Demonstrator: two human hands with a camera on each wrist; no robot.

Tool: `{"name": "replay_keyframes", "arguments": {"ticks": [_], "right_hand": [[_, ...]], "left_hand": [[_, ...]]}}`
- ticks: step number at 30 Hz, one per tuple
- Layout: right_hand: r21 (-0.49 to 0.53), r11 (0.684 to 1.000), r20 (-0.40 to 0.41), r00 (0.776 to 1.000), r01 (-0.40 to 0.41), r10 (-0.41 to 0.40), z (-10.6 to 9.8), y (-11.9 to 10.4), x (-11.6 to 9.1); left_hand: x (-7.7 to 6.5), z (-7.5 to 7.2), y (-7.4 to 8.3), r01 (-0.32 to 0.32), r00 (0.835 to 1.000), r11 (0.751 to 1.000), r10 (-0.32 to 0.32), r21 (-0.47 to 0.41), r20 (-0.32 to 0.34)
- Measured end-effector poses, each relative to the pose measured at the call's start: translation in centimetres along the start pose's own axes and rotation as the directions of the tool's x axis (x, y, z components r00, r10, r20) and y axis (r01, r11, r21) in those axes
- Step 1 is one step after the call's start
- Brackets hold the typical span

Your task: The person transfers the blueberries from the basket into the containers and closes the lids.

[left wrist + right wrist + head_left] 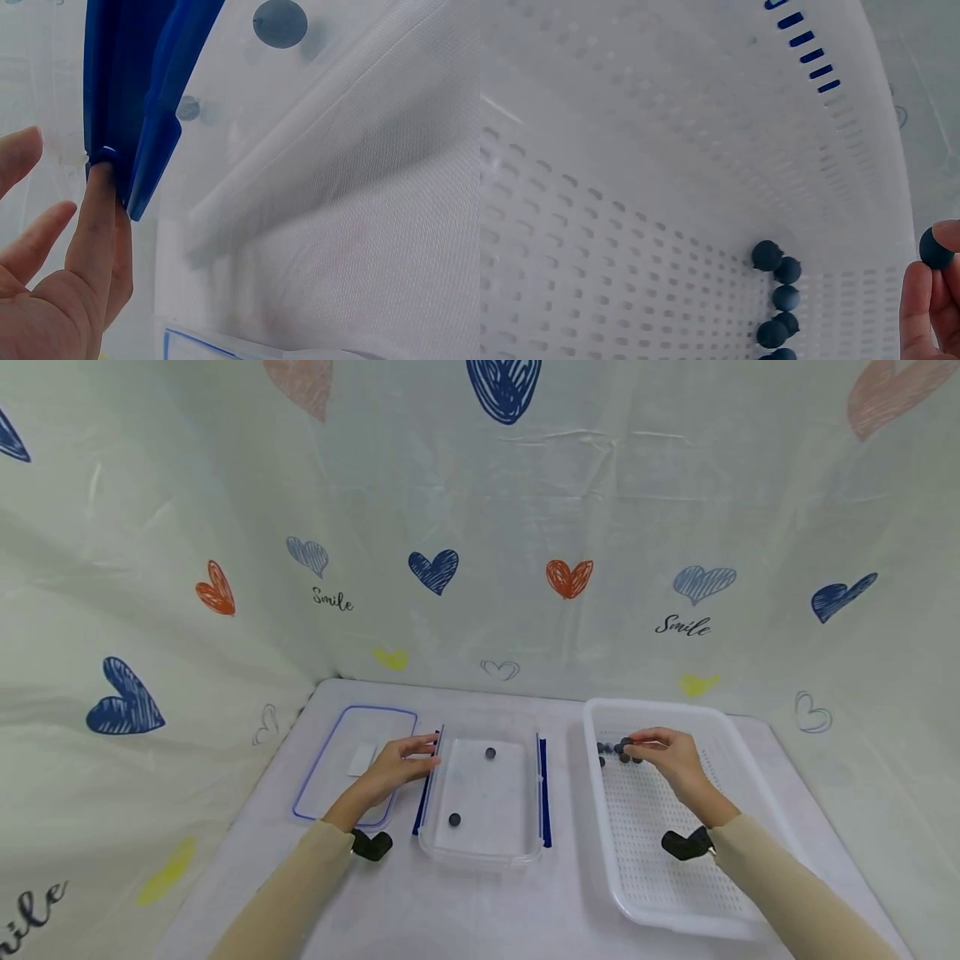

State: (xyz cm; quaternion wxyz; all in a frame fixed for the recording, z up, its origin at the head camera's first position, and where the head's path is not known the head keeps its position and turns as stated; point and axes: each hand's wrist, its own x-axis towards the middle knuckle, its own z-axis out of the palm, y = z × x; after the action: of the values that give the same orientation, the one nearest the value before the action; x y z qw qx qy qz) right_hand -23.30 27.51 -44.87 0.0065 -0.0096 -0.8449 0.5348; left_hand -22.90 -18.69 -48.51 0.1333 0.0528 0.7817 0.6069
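Over the white basket (645, 831), the right hand (667, 760) is pinching one dark blue berry (934, 250) between thumb and fingertips; other berries (786, 298) are lying below, near the far-left corner. Left hand (393, 766) is touching a blue clip (127, 90) of the clear container (480, 862), fingers extended, ungripped; two container berries (491, 753) are sitting inside, apart from those fingers.

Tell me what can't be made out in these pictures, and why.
Head view: the white patch at the lid, too small and plain to identify.
Head view: part of the basket floor, covered by the right hand.
Left wrist view: most of the lid, cut off by the bottom edge.
Right wrist view: the lowest dark balls, cut off by the bottom edge.
Right wrist view: part of the held ball, covered by that hand.
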Motion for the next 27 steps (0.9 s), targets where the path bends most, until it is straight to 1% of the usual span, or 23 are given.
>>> {"name": "replay_keyframes", "arguments": {"ticks": [5,9,11,13,19,21,27], "right_hand": [[0.055,0.997,0.007,0.999,0.044,-0.045,-0.4,-1.1,-0.1],[0.088,0.993,0.022,0.997,0.078,-0.081,-0.7,-2.1,-0.1],[0.121,0.989,0.026,0.995,0.090,-0.094,-0.7,-2.6,-0.1],[0.149,0.984,0.030,0.994,0.097,-0.103,-0.7,-3.2,-0.1],[0.229,0.969,0.046,0.993,0.092,-0.106,-0.2,-4.8,-0.1],[0.245,0.965,0.053,0.992,0.094,-0.111,0.1,-5.2,-0.2],[0.225,0.968,0.079,0.988,0.110,-0.130,1.2,-6.1,-0.2]], "left_hand": [[0.0,0.0,0.1,-0.005,1.000,1.000,0.005,0.011,0.002],[0.0,-0.1,0.1,-0.018,1.000,1.000,0.018,-0.009,0.017],[0.0,-0.2,0.1,-0.024,1.000,1.000,0.024,-0.009,0.019],[0.0,-0.2,0.1,-0.029,0.999,1.000,0.029,-0.002,0.019],[0.2,-0.2,0.2,-0.010,1.000,1.000,0.010,0.007,0.003],[0.2,-0.2,0.2,-0.010,1.000,1.000,0.010,0.014,0.004],[0.1,-0.1,0.0,-0.020,1.000,1.000,0.020,0.013,0.001]]}}
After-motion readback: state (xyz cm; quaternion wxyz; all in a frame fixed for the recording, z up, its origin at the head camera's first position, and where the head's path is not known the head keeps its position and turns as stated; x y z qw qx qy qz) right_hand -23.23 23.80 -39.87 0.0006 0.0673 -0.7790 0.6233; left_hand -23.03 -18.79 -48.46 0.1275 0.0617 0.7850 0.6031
